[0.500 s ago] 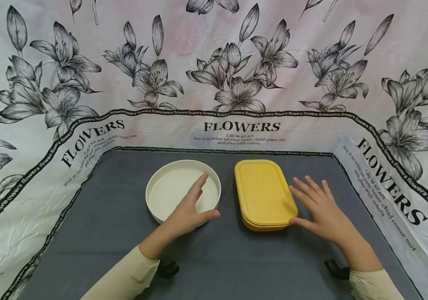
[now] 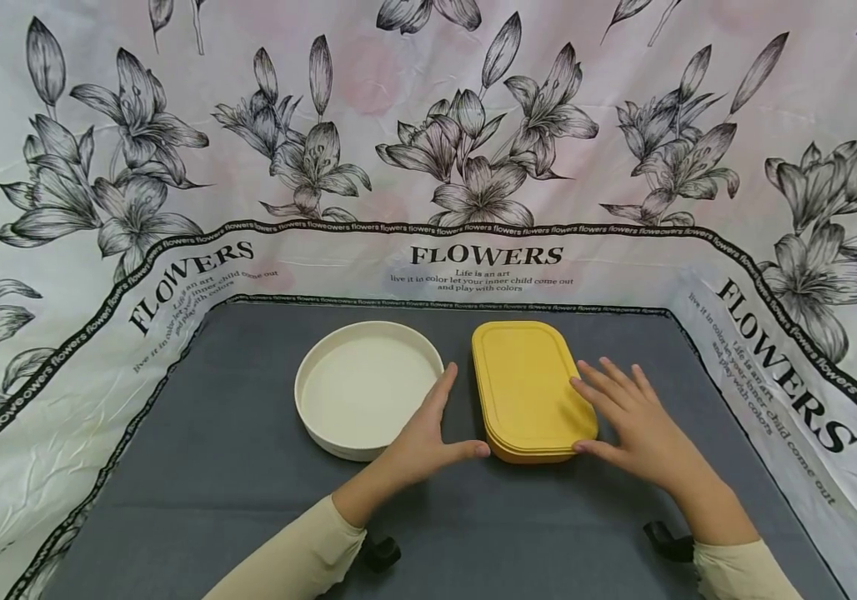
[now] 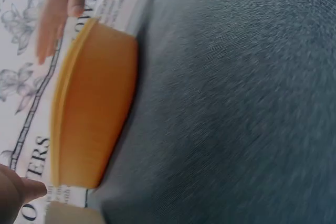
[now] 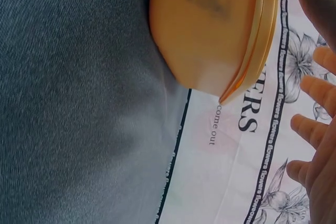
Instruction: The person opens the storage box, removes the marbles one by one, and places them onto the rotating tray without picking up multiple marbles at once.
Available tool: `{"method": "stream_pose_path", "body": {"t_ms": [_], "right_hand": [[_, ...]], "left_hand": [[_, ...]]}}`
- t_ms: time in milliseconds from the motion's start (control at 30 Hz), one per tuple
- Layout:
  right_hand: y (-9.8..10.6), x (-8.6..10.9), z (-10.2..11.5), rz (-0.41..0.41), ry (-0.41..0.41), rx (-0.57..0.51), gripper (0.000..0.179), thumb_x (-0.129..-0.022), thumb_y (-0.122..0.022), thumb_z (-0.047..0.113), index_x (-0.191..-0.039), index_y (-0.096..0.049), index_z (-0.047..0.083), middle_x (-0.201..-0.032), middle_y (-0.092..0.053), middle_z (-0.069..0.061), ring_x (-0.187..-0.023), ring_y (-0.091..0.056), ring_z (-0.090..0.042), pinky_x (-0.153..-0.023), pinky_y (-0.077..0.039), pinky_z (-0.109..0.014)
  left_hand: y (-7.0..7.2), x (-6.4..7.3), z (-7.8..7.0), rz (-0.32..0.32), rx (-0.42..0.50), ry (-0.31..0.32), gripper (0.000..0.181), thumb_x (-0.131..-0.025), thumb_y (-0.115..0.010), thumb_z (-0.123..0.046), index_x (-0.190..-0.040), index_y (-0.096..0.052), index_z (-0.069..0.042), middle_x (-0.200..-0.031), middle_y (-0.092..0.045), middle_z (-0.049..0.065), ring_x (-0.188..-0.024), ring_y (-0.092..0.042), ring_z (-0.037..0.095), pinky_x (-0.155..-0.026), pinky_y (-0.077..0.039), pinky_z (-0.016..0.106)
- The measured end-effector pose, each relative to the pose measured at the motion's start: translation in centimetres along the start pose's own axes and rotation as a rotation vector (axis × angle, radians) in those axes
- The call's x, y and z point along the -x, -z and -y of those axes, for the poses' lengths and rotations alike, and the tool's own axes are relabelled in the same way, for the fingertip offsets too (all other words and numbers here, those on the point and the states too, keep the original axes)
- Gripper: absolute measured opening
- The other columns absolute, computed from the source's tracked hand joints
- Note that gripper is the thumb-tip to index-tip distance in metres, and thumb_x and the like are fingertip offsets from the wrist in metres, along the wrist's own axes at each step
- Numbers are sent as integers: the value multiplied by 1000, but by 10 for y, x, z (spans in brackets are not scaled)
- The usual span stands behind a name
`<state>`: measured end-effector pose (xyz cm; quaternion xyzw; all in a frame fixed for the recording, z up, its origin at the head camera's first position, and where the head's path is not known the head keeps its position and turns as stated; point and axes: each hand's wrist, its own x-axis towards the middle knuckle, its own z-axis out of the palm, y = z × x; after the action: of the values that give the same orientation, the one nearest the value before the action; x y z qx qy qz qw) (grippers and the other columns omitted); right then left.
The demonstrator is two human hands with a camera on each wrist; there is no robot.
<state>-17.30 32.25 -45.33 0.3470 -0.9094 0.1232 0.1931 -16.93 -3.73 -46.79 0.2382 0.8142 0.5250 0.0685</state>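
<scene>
Before you, the yellow box [image 2: 532, 392] sits level on the grey cloth [image 2: 196, 467], lid [image 2: 522, 367] on, rectangular with rounded corners, long sides running away from you, right of the cream dish [image 2: 368, 383].

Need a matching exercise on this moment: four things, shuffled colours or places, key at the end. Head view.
Things
1. left hand
2. lidded box
3. right hand
4. round dish

Colours or places
A. cream-white
B. at the right side of the lidded box
C. at the gap between the round dish and the lidded box
D. yellow

Right pairs: 1-C, 2-D, 3-B, 4-A
</scene>
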Motion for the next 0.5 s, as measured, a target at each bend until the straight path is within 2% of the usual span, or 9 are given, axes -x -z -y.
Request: {"method": "stream_pose_path", "body": {"t_ms": [267, 333, 500], "right_hand": [[-4, -5, 5, 9, 8, -12, 96, -75, -90, 43, -156, -47, 13, -161, -41, -16, -157, -20, -33, -129, -3, -59], [-5, -6, 6, 14, 5, -12, 97, -74, -91, 41, -156, -46, 15, -160, -42, -16, -157, -21, -33, -129, -3, -59], [-7, -8, 11, 38, 7, -14, 98, -74, -91, 42, -157, -45, 17, -161, -42, -13, -156, -22, -32, -130, -2, -56]], "left_hand": [[-25, -9, 10, 11, -33, 52, 127, -80, -88, -46, -166, 4, -29, -173, 1, -5, -159, -7, 18, -128, -21, 51], [-31, -11, 14, 17, -39, 68, 130, -78, -90, -45, -166, 6, -29, -173, 2, -4, -159, -6, 17, -128, -21, 51], [-44, -15, 20, 19, -41, 94, 136, -75, -92, -46, -166, 6, -21, -174, 3, 1, -159, -5, 21, -128, -21, 52]]}}
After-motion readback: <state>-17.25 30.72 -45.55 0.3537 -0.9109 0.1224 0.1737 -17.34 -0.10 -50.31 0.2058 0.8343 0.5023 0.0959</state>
